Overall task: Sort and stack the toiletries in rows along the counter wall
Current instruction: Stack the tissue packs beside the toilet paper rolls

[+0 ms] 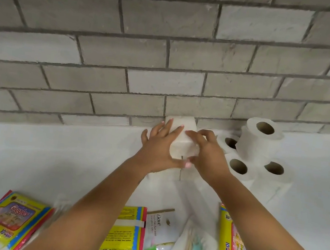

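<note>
Currently a white soap box (181, 139) is held on top of a stack of similar white boxes (166, 172) that stands against the tiled wall (168, 61) on the white counter (48, 161). It is touched by the left hand (160, 147) with fingers spread almost flat over its left side, while it is pinched by the curled fingers of the right hand (207, 152). Toilet paper rolls (260, 146) are stacked just beside on the right, and wipes packs (9, 217) are seen at the near edge.

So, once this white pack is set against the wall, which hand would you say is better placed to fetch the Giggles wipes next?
Probably the left hand: the Giggles wipes lie at the near left of the counter, on its side. The right hand would have to cross over.
</note>
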{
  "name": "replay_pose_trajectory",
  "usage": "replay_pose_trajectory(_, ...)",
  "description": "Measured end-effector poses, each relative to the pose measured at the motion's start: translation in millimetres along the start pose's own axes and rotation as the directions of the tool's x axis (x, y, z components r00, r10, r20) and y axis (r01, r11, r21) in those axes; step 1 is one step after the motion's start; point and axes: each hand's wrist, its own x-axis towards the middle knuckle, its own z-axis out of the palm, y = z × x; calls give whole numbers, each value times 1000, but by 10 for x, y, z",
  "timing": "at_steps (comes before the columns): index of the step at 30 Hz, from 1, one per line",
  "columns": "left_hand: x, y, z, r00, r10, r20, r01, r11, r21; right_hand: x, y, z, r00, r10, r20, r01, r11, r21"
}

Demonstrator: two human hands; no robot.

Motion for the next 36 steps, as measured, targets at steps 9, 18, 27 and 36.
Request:
replay_pose_trajectory(9,43,-46,140,987,62,-146,-11,946,324,-3,43,117,997,-63,-34,59,991,-117)
replay_pose_trajectory(18,40,-88,151,971,76,-226,-18,968,250,23,83,148,995,-80,-60,73,993,-97)
replay_pose_trajectory(27,16,-77,102,983,59,-175,-18,974,224,1,58,134,994,-106,-33,99,984,-151)
replay_pose_trajectory(36,-280,-104,-76,978,0,-210,24,994,108,-171,-101,-55,999,-35,-12,31,977,-211)
